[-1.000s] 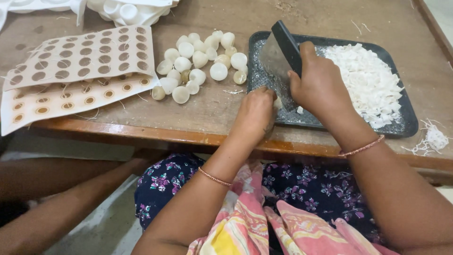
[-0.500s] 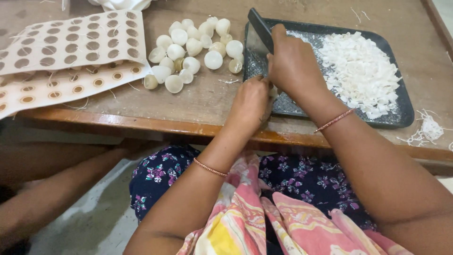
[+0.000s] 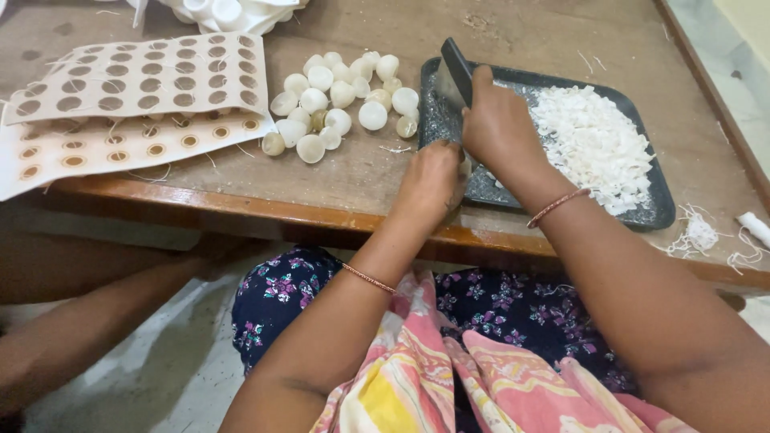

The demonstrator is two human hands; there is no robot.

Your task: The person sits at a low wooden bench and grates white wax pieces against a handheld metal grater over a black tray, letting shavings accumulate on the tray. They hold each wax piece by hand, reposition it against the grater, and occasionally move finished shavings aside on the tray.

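Your right hand [image 3: 499, 122] is gripping a broad dark blade [image 3: 455, 74], fingers clamped round it, over the near left corner of the dark tray [image 3: 654, 210]. Your left hand [image 3: 433, 180] is curling at the tray's edge, fingers together (what they pinch is hidden). White shavings [image 3: 592, 144] are heaping in the tray; pale round shells [image 3: 337, 103] are lying just left of it.
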